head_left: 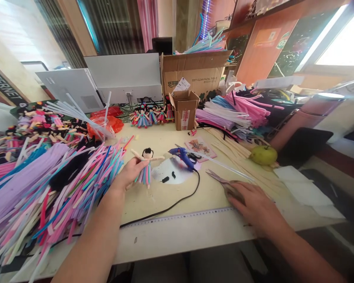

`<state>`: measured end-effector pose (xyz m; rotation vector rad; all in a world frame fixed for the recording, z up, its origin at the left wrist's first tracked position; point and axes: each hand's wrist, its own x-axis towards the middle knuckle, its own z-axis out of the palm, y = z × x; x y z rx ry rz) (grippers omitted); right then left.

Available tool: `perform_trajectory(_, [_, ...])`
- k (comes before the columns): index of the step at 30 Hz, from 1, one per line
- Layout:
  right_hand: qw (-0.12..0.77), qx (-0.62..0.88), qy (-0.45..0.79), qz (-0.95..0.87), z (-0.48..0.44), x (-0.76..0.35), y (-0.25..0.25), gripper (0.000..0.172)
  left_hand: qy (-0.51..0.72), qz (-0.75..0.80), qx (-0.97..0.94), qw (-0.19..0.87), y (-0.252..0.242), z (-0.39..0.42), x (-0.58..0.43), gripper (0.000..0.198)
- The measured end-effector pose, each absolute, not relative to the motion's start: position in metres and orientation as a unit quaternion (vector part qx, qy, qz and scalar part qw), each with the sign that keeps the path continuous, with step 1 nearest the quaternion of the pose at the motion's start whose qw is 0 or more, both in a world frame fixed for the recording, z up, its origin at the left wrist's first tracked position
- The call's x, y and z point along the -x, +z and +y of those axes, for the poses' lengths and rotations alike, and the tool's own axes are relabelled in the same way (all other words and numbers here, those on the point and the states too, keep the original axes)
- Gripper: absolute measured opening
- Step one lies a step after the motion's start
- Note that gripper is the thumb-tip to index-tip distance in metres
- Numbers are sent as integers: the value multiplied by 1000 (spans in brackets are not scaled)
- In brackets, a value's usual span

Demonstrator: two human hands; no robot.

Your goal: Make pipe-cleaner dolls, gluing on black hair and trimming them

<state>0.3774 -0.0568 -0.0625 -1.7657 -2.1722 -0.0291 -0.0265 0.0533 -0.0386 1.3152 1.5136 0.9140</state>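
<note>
My left hand [133, 173] pinches a small pipe-cleaner doll [146, 171] by its side, with the doll's black hair up and its arms spread. My right hand [252, 202] is closed over the handles of a pair of scissors [220, 179], whose blades point left, slightly apart, low over the table. Between my hands a blue glue gun [183, 157] lies on its side, its black cord curving toward me. Two short black fuzzy pieces [165, 179] rest on a pale round mat [181, 177] beside the doll.
Pipe cleaners pile up at left [61, 184] and back right [230, 110]. Finished dolls [147, 116] stand behind, near a small cardboard box [185, 112]. A ruler strip [183, 216] runs along the front edge. A green fruit [263, 155] and white sheets [303, 184] lie at right.
</note>
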Motion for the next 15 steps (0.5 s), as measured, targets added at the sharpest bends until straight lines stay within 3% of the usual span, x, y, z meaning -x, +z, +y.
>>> perform_trajectory(5, [166, 626, -6, -762, -60, -377, -63, 35, 473, 498, -434, 583, -15, 51, 8, 41])
perform_trajectory(15, [269, 616, 198, -713, 39, -261, -36, 42, 523, 456, -364, 620, -34, 55, 0, 30])
